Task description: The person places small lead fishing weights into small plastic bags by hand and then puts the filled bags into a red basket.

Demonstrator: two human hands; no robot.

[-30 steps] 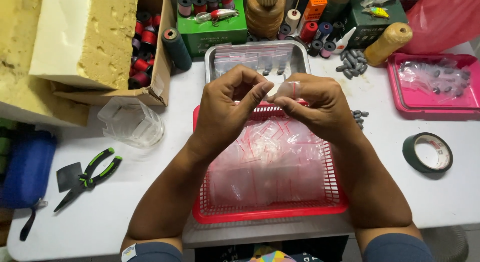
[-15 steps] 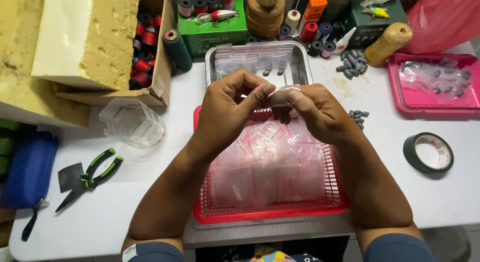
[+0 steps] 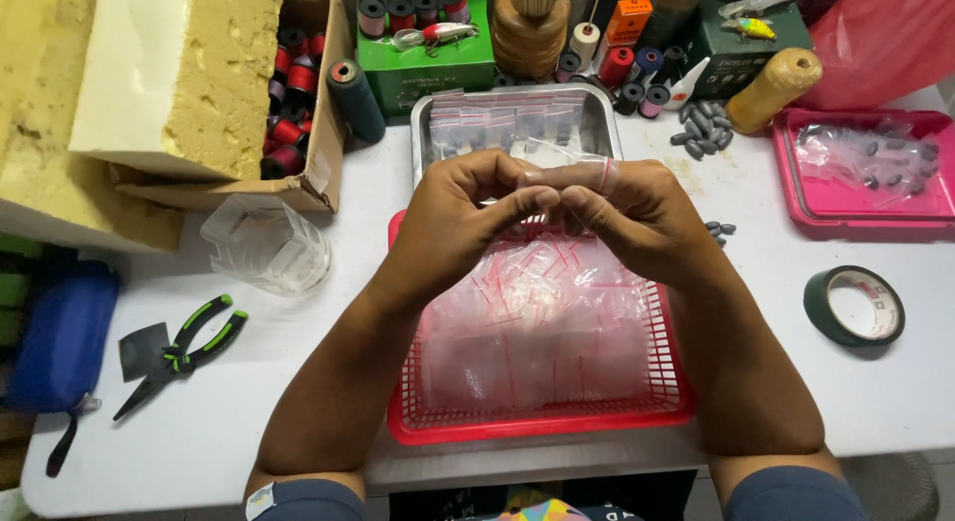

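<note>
Both hands now meet fingertip to fingertip above the far edge of the red basket, closer together than half a second ago, when the right hand was still turned outward. The left hand and the right hand pinch a small clear zip bag with a red seal strip between thumbs and forefingers; the strip, which a second ago stood upright, now lies across the right knuckles. The pinch looks like pressing along the seal, though whether the bag is shut cannot be told. The basket below holds a heap of similar empty bags. Behind the hands stands a steel tray of filled bags on the white desk, with green-handled pliers well to the left.
</note>
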